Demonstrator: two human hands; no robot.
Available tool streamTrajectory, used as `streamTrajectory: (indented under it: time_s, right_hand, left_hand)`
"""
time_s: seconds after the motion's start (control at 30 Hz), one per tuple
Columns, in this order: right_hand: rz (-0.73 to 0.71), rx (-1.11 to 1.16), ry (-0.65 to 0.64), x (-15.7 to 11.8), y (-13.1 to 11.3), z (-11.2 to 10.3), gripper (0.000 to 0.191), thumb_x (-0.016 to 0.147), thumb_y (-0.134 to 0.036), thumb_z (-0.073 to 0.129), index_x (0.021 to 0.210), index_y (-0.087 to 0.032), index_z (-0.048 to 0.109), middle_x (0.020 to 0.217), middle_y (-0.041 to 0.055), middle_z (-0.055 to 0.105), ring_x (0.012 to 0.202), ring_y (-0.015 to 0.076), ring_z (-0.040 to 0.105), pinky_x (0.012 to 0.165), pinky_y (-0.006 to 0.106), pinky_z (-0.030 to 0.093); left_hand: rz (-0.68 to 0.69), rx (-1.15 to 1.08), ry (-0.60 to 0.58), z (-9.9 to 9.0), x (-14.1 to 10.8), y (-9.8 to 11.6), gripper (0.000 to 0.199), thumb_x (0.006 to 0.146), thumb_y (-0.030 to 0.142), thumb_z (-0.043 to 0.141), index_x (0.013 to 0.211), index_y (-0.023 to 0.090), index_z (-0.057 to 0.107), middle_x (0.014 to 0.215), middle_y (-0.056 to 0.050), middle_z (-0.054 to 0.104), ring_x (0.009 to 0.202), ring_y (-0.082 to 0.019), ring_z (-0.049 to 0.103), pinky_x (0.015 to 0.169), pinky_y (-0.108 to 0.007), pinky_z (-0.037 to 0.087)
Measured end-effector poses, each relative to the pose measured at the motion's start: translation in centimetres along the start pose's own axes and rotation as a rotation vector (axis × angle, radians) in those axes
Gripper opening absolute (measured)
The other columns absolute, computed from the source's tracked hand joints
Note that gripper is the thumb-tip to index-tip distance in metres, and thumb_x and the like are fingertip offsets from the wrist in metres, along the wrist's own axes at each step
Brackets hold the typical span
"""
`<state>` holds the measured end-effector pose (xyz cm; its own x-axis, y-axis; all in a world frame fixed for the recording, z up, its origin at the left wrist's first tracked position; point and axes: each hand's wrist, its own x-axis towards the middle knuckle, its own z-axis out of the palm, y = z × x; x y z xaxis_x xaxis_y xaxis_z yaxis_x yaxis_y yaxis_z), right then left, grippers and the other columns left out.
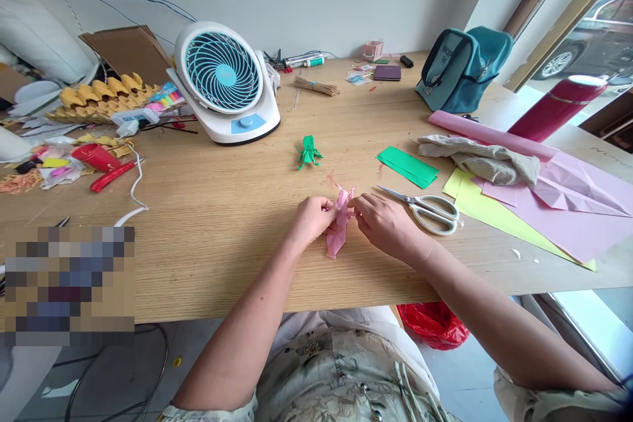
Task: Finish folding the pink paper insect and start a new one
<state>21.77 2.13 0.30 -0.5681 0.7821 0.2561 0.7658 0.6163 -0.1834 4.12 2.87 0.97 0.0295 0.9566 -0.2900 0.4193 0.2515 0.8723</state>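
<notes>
Between my two hands, just above the table, is a pink folded-paper figure (pixel 338 237) with thin pointed legs at its far end. My left hand (pixel 315 219) pinches its left side, thumb and fingers closed. On the other side my right hand (pixel 384 223) has its fingertips closed on one of the thin pink legs. A finished-looking green paper insect (pixel 309 153) stands on the table beyond my hands. Close to my right hand lie white-handled scissors (pixel 435 213), their blades pointing left, and behind them some green paper strips (pixel 408 167).
A white fan (pixel 225 79) stands at the back left, with clutter beside it. To the right lie pink paper (pixel 588 231), yellow paper (pixel 489 208) and a grey cloth (pixel 484 157). A red bottle (pixel 558 105) and teal bag (pixel 462 72) are behind. A red-lined bin (pixel 435 326) sits below the edge.
</notes>
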Motion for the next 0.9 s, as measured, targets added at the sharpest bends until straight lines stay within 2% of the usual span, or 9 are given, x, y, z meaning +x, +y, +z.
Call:
streamTrajectory:
  time_s: [0.1, 0.2, 0.33, 0.53, 0.67, 0.9]
  right_hand:
    - [-0.053, -0.133, 0.008, 0.1, 0.0, -0.1, 0.023, 0.094, -0.008, 0.043, 0.096, -0.015, 0.065, 0.091, 0.0110, 0.064, 0.082, 0.0226, 0.054, 0.074, 0.032, 0.036]
    - [-0.058, -0.145, 0.050, 0.3, 0.1, -0.1, 0.023, 0.094, -0.010, 0.044, 0.092, -0.016, 0.066, 0.093, 0.0107, 0.063, 0.083, 0.0221, 0.053, 0.075, 0.031, 0.037]
    - [0.023, -0.002, 0.097, 0.3, 0.4, 0.4, 0.022, 0.096, -0.013, 0.047, 0.090, -0.018, 0.068, 0.092, 0.0091, 0.063, 0.084, 0.0200, 0.055, 0.073, 0.028, 0.039]
    - [0.092, 0.366, 0.117, 0.3, 0.5, 0.5, 0.024, 0.083, -0.003, 0.052, 0.087, -0.019, 0.070, 0.085, 0.0031, 0.072, 0.077, 0.0154, 0.062, 0.072, 0.024, 0.043]
    - [0.182, 0.479, 0.135, 0.4, 0.8, 0.7, 0.021, 0.082, -0.009, 0.056, 0.088, -0.019, 0.073, 0.077, 0.0011, 0.072, 0.062, 0.0127, 0.057, 0.062, 0.023, 0.041]
    - [0.229, 0.584, 0.118, 0.6, 1.3, 1.3, 0.021, 0.079, -0.009, 0.056, 0.085, -0.020, 0.074, 0.079, 0.0008, 0.073, 0.063, 0.0123, 0.057, 0.061, 0.023, 0.041]
  left_hand:
    - [0.014, -0.006, -0.001, 0.0, 0.2, -0.3, 0.027, 0.082, 0.025, 0.068, 0.058, 0.016, 0.061, 0.056, 0.000, 0.066, 0.052, -0.011, 0.060, 0.047, -0.017, 0.041]
    - [0.008, -0.028, -0.020, 0.1, 0.6, -0.7, 0.025, 0.084, 0.023, 0.067, 0.060, 0.016, 0.062, 0.057, -0.001, 0.066, 0.052, -0.011, 0.061, 0.047, -0.017, 0.043]
    - [-0.021, -0.071, -0.058, 0.2, 0.6, -0.7, 0.026, 0.089, 0.021, 0.060, 0.063, 0.015, 0.062, 0.057, -0.002, 0.066, 0.052, -0.013, 0.064, 0.049, -0.020, 0.050]
    - [-0.037, -0.089, -0.048, 0.1, 0.2, -0.4, 0.029, 0.090, 0.026, 0.062, 0.063, 0.014, 0.061, 0.057, -0.002, 0.065, 0.052, -0.013, 0.064, 0.050, -0.021, 0.053]
    - [-0.058, -0.085, -0.037, 0.1, 0.3, -0.3, 0.028, 0.090, 0.024, 0.064, 0.064, 0.014, 0.059, 0.053, 0.000, 0.063, 0.050, -0.012, 0.064, 0.049, -0.019, 0.052]
    - [-0.074, -0.068, -0.035, 0.0, 0.2, -0.2, 0.026, 0.089, 0.017, 0.064, 0.064, 0.015, 0.057, 0.052, 0.002, 0.061, 0.049, -0.011, 0.063, 0.048, -0.018, 0.050]
